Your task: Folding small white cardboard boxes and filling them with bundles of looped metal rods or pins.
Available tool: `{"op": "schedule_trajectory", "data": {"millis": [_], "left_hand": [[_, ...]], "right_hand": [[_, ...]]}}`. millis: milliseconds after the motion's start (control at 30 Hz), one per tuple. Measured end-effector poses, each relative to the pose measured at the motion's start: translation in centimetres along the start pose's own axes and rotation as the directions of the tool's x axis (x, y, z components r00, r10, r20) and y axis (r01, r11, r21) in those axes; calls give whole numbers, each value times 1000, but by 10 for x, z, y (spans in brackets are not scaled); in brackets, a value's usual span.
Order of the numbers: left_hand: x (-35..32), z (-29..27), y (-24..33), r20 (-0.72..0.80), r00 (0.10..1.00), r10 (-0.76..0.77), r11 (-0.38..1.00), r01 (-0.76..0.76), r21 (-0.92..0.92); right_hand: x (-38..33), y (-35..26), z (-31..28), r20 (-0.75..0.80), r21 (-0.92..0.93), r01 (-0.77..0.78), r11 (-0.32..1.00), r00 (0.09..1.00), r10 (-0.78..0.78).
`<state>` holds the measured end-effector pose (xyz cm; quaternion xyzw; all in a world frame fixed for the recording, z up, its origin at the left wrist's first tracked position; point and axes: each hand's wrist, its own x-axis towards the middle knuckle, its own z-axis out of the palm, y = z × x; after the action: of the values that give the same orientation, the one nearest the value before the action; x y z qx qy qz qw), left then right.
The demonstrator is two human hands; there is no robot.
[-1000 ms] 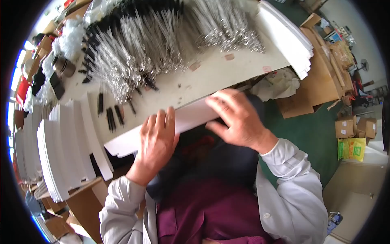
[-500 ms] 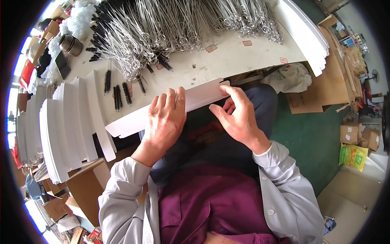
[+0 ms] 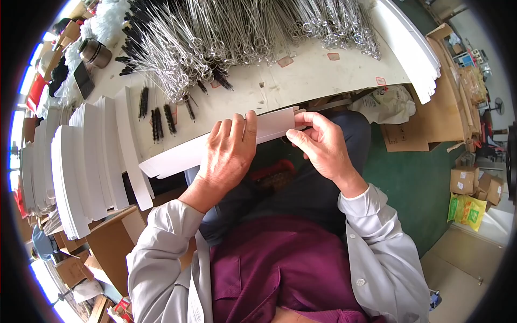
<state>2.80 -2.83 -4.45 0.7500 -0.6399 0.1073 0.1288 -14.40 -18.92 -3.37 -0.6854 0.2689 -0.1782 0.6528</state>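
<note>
A long, narrow white carton point(image 3: 188, 156), still flattish, lies slantwise along the near edge of the table. Across its middle is my left hand point(image 3: 229, 153), its fingers stretched over the top face and its thumb hidden. My right hand point(image 3: 323, 142) is at the carton's right end, with thumb and fingers closed on the end flaps. Beyond my left hand, several black-bristled brushes point(image 3: 157, 125) with thin wire stems lie on the table. A large heap of wire-handled brushes point(image 3: 215, 43) with looped ends covers the far side.
Stacks of flat white cartons point(image 3: 81, 167) stand at the left, and more white cartons point(image 3: 412, 54) lie at the right table end. A dark metal flask point(image 3: 96, 53) is at far left. Cardboard boxes point(image 3: 464, 179) and a white sack point(image 3: 385, 105) are to the right.
My right thumb has come up against the carton's end, closing the gap that was there. My left hand has slid slightly right, and the carton's near panel now looks narrower.
</note>
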Motion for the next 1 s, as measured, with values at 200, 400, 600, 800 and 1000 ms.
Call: {"op": "schedule_trajectory", "data": {"millis": [200, 400, 600, 800, 1000], "left_hand": [[0, 3, 1, -15, 1000, 7, 999, -8, -44], [2, 4, 3, 10, 999, 35, 999, -35, -27], [1, 3, 0, 21, 999, 29, 999, -29, -32], [1, -1, 0, -11, 1000, 29, 998, -29, -62], [0, 0, 1, 38, 999, 35, 995, -31, -98]], "right_hand": [[4, -4, -8, 80, 21, -126, 992, 989, 124], [8, -7, -11, 152, 90, -215, 972, 968, 200], [9, -14, -11, 190, 211, -327, 921, 938, 289], [17, -14, -20, 295, 334, -452, 827, 884, 363], [13, -13, -22, 313, 303, -457, 836, 876, 366]]}}
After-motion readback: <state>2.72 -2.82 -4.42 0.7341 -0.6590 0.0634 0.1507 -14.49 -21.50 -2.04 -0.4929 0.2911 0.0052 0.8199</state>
